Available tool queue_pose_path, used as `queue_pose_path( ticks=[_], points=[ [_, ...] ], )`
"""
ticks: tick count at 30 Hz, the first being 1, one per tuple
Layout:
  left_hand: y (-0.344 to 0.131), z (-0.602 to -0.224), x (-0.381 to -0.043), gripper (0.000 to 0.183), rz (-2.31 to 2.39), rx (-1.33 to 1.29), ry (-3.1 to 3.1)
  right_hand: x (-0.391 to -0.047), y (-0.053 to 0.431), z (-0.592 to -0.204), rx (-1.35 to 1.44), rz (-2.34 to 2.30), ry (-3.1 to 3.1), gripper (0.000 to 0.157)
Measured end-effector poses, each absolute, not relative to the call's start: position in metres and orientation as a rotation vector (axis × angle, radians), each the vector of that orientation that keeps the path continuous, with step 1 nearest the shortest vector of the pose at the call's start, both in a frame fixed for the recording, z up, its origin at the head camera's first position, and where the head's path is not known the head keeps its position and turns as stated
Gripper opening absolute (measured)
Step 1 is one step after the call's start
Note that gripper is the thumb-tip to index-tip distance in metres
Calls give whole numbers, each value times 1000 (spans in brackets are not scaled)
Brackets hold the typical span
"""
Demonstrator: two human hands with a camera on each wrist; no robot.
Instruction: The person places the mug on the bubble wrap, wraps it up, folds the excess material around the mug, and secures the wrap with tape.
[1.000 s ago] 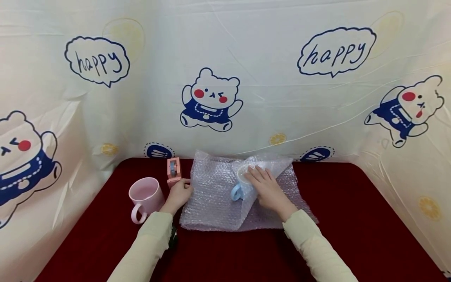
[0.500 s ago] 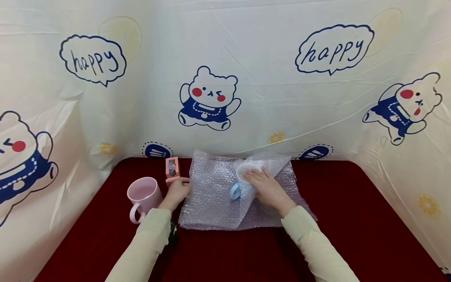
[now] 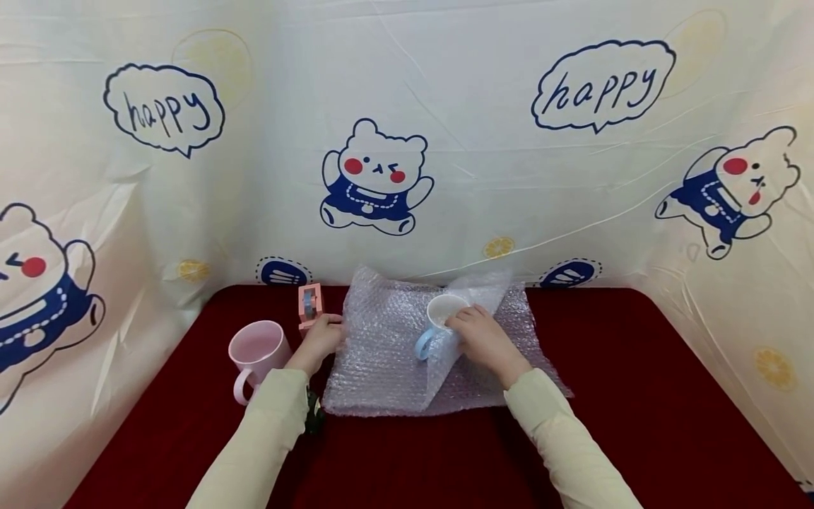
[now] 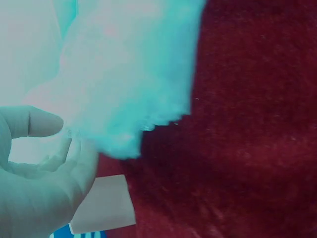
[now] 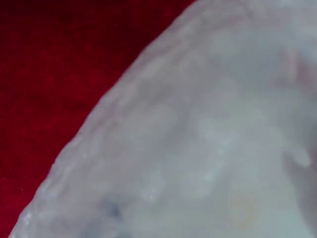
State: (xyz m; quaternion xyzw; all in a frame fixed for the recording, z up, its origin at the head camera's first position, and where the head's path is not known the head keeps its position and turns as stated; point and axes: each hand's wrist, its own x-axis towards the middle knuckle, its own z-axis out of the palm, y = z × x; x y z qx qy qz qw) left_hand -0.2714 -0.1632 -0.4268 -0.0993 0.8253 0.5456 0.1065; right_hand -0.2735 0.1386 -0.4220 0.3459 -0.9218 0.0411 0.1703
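the left hand (image 3: 323,335) pinches the bubble wrap (image 3: 381,360) at its left edge; the right hand (image 3: 486,341), bent (its grip i can't tell), lies at the rim of the blue-handled mug (image 3: 443,311), upright on the wrap.

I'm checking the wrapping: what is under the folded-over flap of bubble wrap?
The flap partly covers the blue-handled mug, whose handle shows. The right hand hides more; anything else underneath cannot be made out.
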Motion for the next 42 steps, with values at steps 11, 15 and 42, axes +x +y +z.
queue_pose_path(
  ticks=[11, 15, 42],
  points=[
    [-150, -416, -274, 54, 1305, -132, 2756, -277, 135, -417, 1006, 74, -2614, 22],
    [-143, -414, -276, 56, 1263, -79, 2841, -278, 134, -417, 1006, 60, -2612, 21],
    [-111, -394, -279, 48, 1339, 298, 2726, -283, 135, -420, 1020, 48, -2585, 21]
  ],
)
